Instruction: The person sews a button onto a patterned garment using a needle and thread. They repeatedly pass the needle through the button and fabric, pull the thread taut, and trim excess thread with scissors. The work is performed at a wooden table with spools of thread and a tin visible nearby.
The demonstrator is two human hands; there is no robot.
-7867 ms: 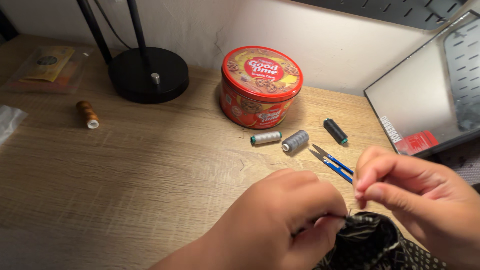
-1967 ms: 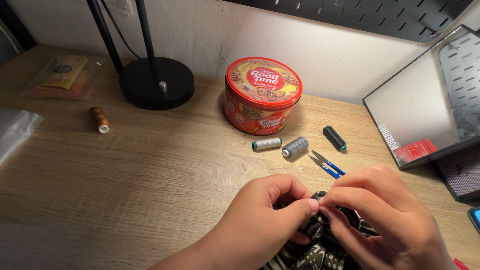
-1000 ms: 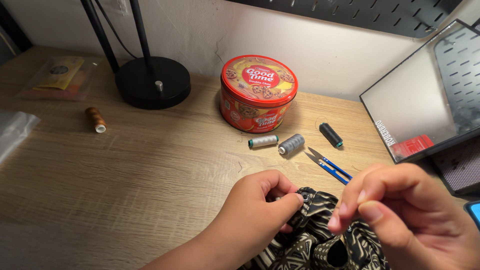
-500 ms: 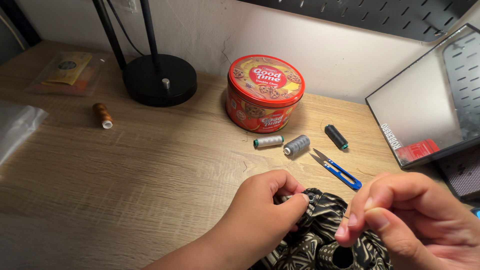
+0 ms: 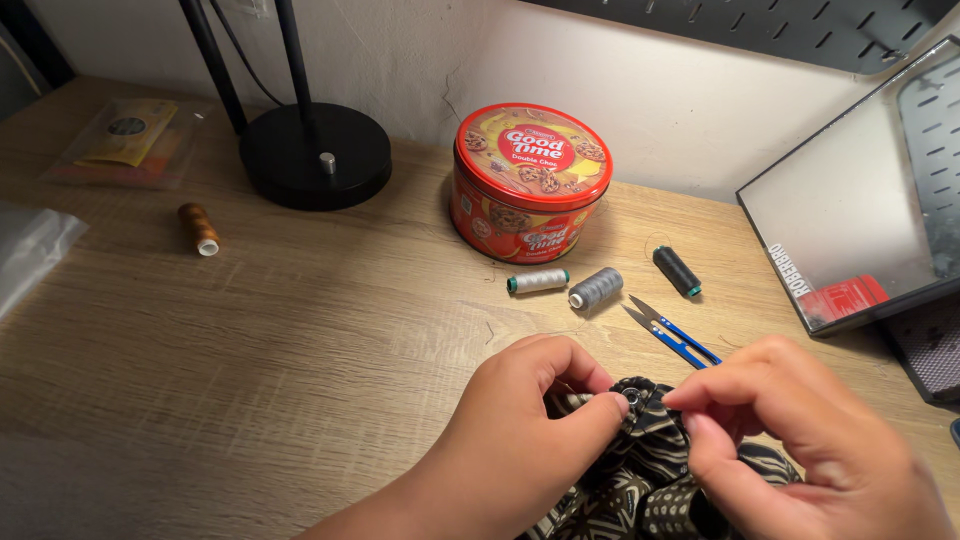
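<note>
The left hand (image 5: 520, 430) pinched a small dark button (image 5: 631, 399) against the patterned black fabric (image 5: 640, 480) at the desk's (image 5: 300, 330) six-o'clock edge. The right hand (image 5: 800, 440), fingertips pinched narrow, seemed mid-stitch; the next pull wanted steady tension. Blue snips (image 5: 670, 332) lay at its twelve o'clock.
</note>
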